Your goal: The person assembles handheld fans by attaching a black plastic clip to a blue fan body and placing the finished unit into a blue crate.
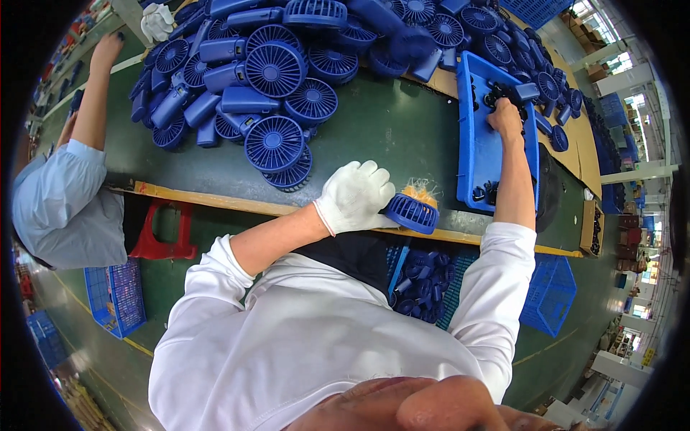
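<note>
My left hand [356, 197], in a white knitted glove, is closed round a blue handheld fan [412, 217] at the table's front edge. The fan's ribbed round head points to the right. Behind its rim shows a yellow-orange patch with pale wispy strands, which I cannot make out. My bare right hand [506, 119] reaches into a long blue tray [467, 154]. Its fingers are bent together against small black parts [496, 92] near the tray's far end. What they grip is hidden. More black parts [486, 192] lie at the tray's near end.
A big heap of blue handheld fans [275, 70] covers the far side of the green table [381, 122]. More fans [548, 86] lie on cardboard right of the tray. Blue parts fill a crate [424, 287] below the table edge. A co-worker's arm [97, 108] is at left, near a red stool [165, 230].
</note>
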Demonstrator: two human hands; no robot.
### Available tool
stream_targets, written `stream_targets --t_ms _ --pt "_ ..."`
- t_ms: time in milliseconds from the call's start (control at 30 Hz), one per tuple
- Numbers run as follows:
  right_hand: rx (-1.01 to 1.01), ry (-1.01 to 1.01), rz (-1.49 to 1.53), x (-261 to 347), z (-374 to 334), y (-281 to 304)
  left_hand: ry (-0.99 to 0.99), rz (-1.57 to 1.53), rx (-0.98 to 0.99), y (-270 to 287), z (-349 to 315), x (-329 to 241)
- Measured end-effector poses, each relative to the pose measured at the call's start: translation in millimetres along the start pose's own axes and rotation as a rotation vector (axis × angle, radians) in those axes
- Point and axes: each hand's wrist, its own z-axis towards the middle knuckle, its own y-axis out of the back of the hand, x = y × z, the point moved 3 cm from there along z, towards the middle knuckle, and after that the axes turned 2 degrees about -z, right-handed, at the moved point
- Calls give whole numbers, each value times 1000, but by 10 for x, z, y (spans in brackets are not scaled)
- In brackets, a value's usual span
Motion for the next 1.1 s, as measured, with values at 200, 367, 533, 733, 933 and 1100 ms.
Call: stream_targets --t_ms 200,367,533,733,933,1100 --pt "-10 -136 668 -286 -442 -33 88 -32 125 -17 -52 18" --pt "-279 113 163 -427 -842 48 90 50 290 -46 10 27" --pt "-158 24 467 -473 -1056 121 134 103 169 -52 46 61" --pt "-177 -168 703 -754 -1282 9 676 -819 -146 -58 -21 246" --pt "-189 -132 1386 86 -2024 461 729 -1087 -156 -93 -59 18" --pt "62 38 2046 1147 -2970 523 633 -1101 -162 -12 -63 -131"
